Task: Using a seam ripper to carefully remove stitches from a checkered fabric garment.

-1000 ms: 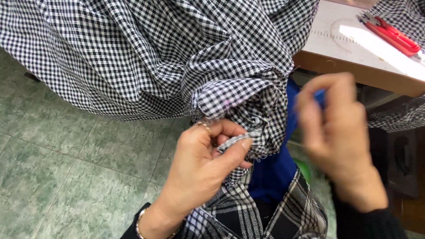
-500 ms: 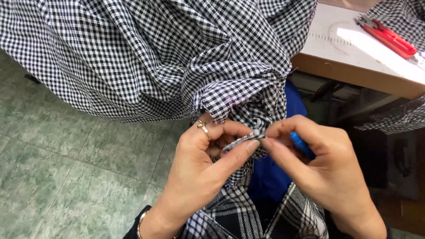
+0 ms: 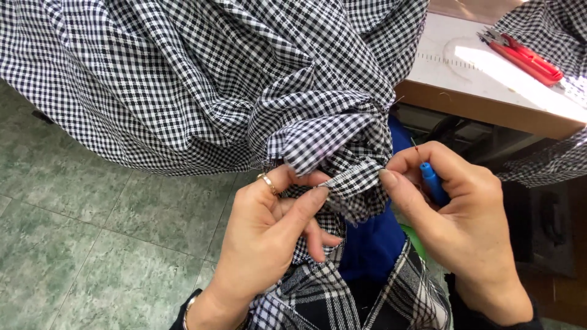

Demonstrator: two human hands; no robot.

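A large black-and-white checked cloth [image 3: 202, 79] hangs bunched in front of me. My left hand [image 3: 272, 238], with a ring on one finger, pinches a folded seam edge [image 3: 350, 177] of the cloth between thumb and forefinger. My right hand [image 3: 465, 226] grips the other end of that seam edge with its thumb and holds a small blue-handled seam ripper [image 3: 431, 180], its thin metal tip pointing up. The two hands stretch the short seam between them.
A wooden-edged table [image 3: 489, 104] with a pale top stands at the upper right, with red-handled snips [image 3: 526, 58] on it. Green tiled floor [image 3: 92, 244] lies at the left. A blue garment [image 3: 373, 244] and plaid fabric [image 3: 342, 299] cover my lap.
My right hand came down from the raised position and closed on the seam edge opposite my left hand. It has since slid a little to the right, pulling the seam taut.
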